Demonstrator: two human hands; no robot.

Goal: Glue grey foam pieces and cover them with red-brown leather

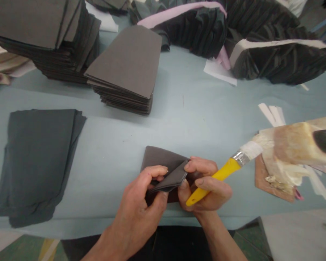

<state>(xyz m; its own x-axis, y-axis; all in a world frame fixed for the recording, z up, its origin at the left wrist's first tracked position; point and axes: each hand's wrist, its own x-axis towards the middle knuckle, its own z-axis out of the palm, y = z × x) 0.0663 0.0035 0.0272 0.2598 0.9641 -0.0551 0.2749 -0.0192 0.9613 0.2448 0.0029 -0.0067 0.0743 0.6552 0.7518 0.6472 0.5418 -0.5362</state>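
A: What is the work surface like?

B: A pale blue-green tabletop (pixel 192 119) runs across the view, with green floor (pixel 27 248) showing below its near edge.

A: And the grip?

B: Both hands are closed on one thing, a folded dark brown piece (pixel 163 157) at the near side of the table, in front of the person. The left hand (pixel 143 199) pinches its folded flap, thumb beneath and fingers curled over the top. The right hand (pixel 206 186) has the flap's right corner between thumb and forefinger.

A: Does the right hand hold anything else?

B: Yes, a brush (pixel 220 175). Its yellow handle is tucked among the fingers, slanting so that the metal band and pale bristles point up and to the right. Whether the bristles touch the stained container (pixel 296 145) there cannot be told.

A: What lies beside that container?

B: White strips (pixel 271 114) just behind it, and a brown scrap (pixel 262 179) under its near side.

A: Farther out?

B: A dark cloth pile (pixel 40 156) on the left; beyond the hands, a stack of brown panels (pixel 127 61), with a taller stack (pixel 29 21) behind it to the left. At the far right are dark bundles, one with a pink band (pixel 184 12), another with a white band (pixel 282 42).
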